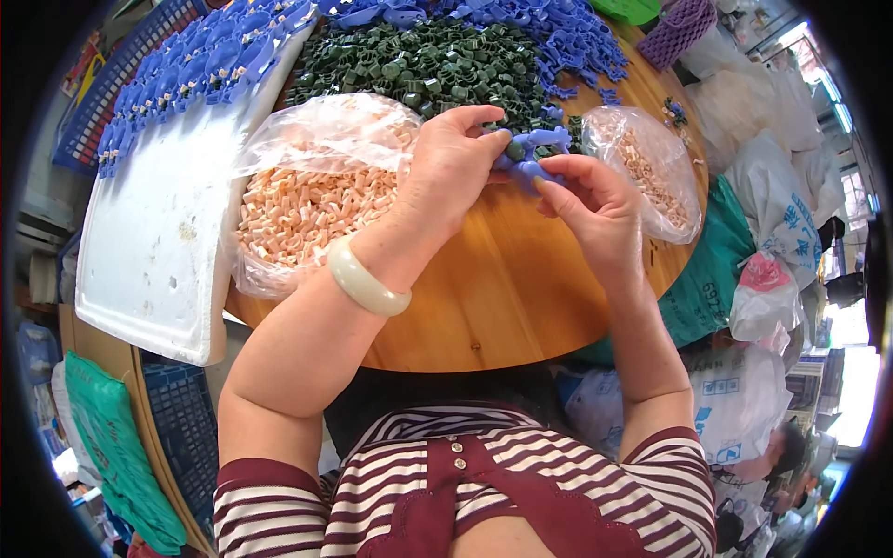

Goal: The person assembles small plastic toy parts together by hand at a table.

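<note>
Over the wooden table (484, 298), my left hand (451, 158) is closed on a small blue plastic figure part (545, 139). A dark green piece (515, 150) shows at its thumb tip, against the blue part. From the other side my right hand (595, 197) pinches the lower end of the same blue part between thumb and fingers. Beside my left wrist sits an open clear bag of peach-coloured plastic pieces (312, 205). A smaller bag of similar pieces (640, 167) lies past my right hand. Beyond both hands spreads a heap of dark green pieces (409, 65).
Loose blue parts (581, 42) cover the table's far side. At left, a white foam board (163, 232) carries rows of blue assembled parts (219, 60), with a blue crate (116, 88) behind. A purple basket (677, 35) stands far right; filled plastic bags (767, 195) crowd the right side.
</note>
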Demonstrator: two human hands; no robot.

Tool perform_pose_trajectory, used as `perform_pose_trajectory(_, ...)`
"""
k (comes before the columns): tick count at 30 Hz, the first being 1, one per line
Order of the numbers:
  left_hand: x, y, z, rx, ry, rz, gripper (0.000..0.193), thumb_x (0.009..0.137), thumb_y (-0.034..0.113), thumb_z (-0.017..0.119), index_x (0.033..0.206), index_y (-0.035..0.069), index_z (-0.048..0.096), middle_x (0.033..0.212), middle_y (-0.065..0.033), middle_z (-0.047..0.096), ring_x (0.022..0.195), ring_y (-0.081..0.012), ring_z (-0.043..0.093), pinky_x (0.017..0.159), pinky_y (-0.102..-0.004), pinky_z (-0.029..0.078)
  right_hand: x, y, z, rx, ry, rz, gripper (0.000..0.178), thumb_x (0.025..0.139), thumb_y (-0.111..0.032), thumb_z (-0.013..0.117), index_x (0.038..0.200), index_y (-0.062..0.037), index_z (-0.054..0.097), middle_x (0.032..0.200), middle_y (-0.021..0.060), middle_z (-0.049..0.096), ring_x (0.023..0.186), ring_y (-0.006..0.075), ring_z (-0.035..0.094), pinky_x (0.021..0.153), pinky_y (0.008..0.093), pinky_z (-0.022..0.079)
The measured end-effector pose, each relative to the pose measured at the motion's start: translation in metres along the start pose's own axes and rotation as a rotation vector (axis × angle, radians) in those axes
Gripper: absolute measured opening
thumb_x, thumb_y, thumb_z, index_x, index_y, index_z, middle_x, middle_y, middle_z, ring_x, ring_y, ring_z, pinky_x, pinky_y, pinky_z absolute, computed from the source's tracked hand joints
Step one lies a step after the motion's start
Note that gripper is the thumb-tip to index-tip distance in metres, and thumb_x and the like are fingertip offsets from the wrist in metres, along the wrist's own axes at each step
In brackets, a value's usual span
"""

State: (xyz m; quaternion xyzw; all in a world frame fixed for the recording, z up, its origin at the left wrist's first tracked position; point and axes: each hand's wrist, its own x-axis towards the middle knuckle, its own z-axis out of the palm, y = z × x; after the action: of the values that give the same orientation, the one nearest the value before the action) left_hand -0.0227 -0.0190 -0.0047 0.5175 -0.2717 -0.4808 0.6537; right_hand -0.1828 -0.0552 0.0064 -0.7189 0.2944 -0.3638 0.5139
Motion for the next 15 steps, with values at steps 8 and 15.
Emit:
perform_pose_trajectory(8,0.003,-0.003,-0.002,0.017,-0.004,0.01,0.031,0.087,0.004,0.057,0.116,-0.004,0.052,0.085,-0.0066,0.06,0.071,-0.0137,0.062,0.065,-0.0272,0.056,0.002,0.014,-0.001,-0.464,0.086,-0.325,0.016,0.08,-0.002,0.066,0.096,-0.0002,0.064,0.086,0.0085,0.064,0.07,0.0141,0.061,0.062,0.0242,0.049)
perform_pose_trajectory(15,0.0,-0.003,0.0,0.06,0.024,0.017,0.031,0.086,0.005,0.057,0.115,-0.004,0.053,0.086,-0.0061,0.06,0.071,-0.0126,0.061,0.065,-0.0268,0.056,0.001,0.01,-0.001,-0.492,0.093,-0.334,0.015,0.08,-0.004,0.067,0.095,-0.0016,0.066,0.086,0.0094,0.065,0.071,0.0167,0.061,0.062,0.0261,0.049)
